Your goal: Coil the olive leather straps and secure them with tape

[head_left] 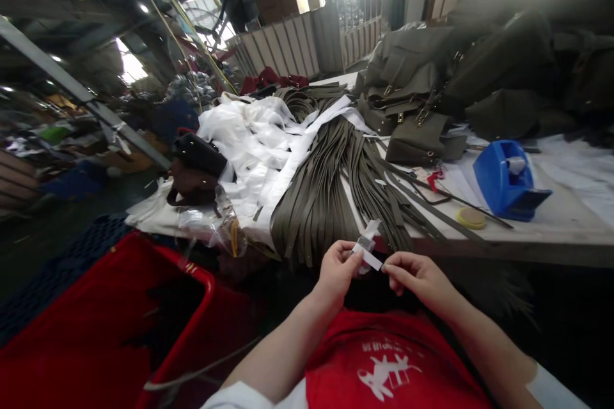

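Observation:
In front of my red apron (398,351), my left hand (338,271) is closed on a small grey piece (366,243) with white strips around it; its exact kind I cannot make out. My right hand (419,278) pinches the loose end of a white strip (369,259) that runs across from the left fingers. Just beyond both hands, a thick bundle of dark olive straps (316,204) hangs over the table's front edge. White sheeting (259,134) is heaped to the left of the straps.
At the right of the table (542,233) stand a blue tape dispenser (503,179) and a round yellow disc (471,218). Olive bags (417,137) are piled behind. A red bin (86,307) is at my lower left. Dark pouches (196,163) lie on the table's left end.

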`<state>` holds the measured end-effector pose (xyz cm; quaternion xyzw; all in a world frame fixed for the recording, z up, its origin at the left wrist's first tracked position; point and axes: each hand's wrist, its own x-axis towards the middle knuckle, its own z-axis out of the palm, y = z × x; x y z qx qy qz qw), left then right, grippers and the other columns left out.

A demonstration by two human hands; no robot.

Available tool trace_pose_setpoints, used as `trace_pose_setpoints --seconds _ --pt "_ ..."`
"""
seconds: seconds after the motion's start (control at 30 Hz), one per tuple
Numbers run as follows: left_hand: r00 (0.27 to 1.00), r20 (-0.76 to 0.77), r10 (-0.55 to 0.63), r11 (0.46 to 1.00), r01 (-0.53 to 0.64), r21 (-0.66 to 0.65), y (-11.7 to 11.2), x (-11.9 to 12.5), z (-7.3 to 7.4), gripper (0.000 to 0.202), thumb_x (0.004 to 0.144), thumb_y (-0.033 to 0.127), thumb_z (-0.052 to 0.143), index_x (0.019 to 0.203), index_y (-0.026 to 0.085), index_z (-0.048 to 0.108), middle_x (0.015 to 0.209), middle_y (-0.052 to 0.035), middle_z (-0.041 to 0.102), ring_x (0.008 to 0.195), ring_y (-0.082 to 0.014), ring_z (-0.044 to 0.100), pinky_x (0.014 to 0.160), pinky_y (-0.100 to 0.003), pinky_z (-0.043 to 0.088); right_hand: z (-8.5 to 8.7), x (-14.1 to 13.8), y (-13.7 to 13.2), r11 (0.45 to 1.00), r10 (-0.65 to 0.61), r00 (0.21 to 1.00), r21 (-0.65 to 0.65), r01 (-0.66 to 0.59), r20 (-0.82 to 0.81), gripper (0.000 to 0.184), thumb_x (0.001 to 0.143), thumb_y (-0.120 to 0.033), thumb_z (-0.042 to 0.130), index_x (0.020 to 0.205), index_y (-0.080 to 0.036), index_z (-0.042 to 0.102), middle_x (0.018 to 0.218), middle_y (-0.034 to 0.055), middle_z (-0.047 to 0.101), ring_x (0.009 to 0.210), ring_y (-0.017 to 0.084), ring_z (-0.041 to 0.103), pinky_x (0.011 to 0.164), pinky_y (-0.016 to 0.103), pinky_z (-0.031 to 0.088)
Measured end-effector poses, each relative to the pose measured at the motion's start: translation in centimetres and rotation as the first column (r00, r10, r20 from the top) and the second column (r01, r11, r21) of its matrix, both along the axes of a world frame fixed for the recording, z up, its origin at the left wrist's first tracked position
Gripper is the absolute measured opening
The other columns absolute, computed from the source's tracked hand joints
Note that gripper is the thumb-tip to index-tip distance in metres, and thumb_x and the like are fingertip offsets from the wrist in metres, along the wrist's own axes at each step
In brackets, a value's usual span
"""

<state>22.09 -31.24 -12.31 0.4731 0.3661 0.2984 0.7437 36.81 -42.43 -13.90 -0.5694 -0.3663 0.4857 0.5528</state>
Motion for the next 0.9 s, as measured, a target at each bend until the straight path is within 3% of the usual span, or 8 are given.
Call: trace_pose_setpoints --seconds 0.63,0.9 --pt "0.999 0.023 -0.029 0.999 0.03 -0.037 -0.4 -0.5 -0.5 0.056 0.061 0.053 0.087 0.087 0.013 0.059 0.061 0.002 0.061 0.048 -0.0068 0.047 0.05 -0.021 0.035 -2.0 -0.4 1.8 0.996 0.0 0.998 -0.092 0.005 0.057 0.045 0.076 -0.061 0.073 0.069 -0.018 0.065 0.051 -0.0022 0.063 0.044 0.01 0.052 0.046 0.022 0.042" --pt "0.993 0.1 -0.057 0.991 0.068 -0.118 -0.3 -0.9 -0.6 0.054 0.063 0.05 0.087 0.091 0.013 0.06 0.073 -0.0021 0.067 0.056 -0.0097 0.055 0.053 -0.022 0.039 -2.1 -0.5 2.5 0.99 0.004 0.998 -0.137 -0.013 -0.06 0.049 0.07 -0.064 0.076 0.067 -0.016 0.068 0.055 0.0001 0.067 0.046 0.01 0.057 0.048 0.022 0.046"
